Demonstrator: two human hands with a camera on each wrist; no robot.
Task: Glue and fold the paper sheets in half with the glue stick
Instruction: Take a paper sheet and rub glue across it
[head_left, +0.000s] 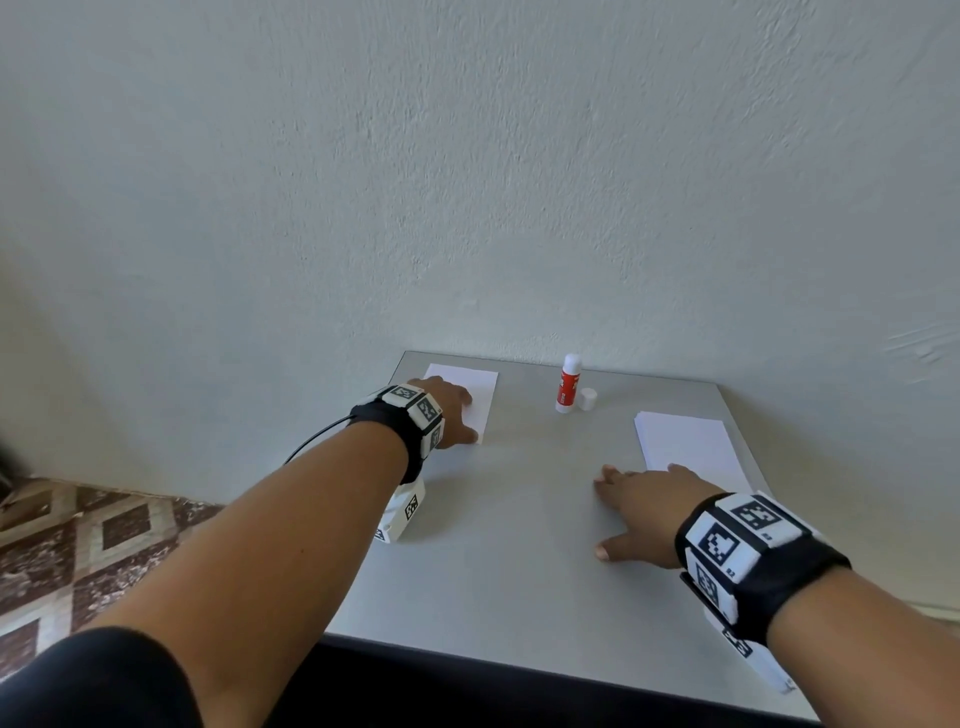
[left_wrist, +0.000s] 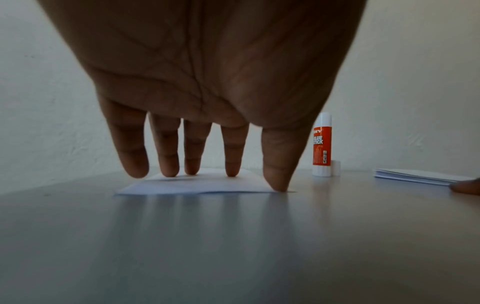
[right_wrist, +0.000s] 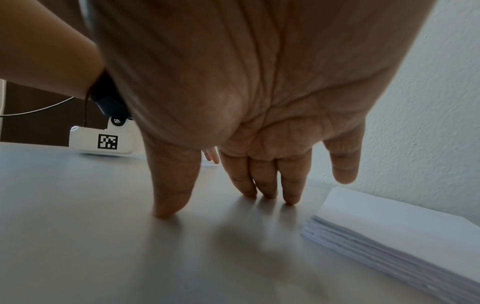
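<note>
Grey table (head_left: 519, 545) (uncapped glue stick (head_left: 568, 383))

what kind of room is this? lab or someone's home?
Probably a home room with a makeshift craft spot, not a lab: a small grey table pushed against a rough plastered wall, patterned floor tiles to the left, only a glue stick and paper stack out.

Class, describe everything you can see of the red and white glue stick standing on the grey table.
The red and white glue stick is a slim plastic-looking cylinder standing upright near the far edge of the grey table, close to the wall. Its red label carries white lettering, with white ends above and below. Its small white cap is off and stands right beside the base on the table. Neither hand touches it; it sits between the single white sheet and the paper stack.
</note>
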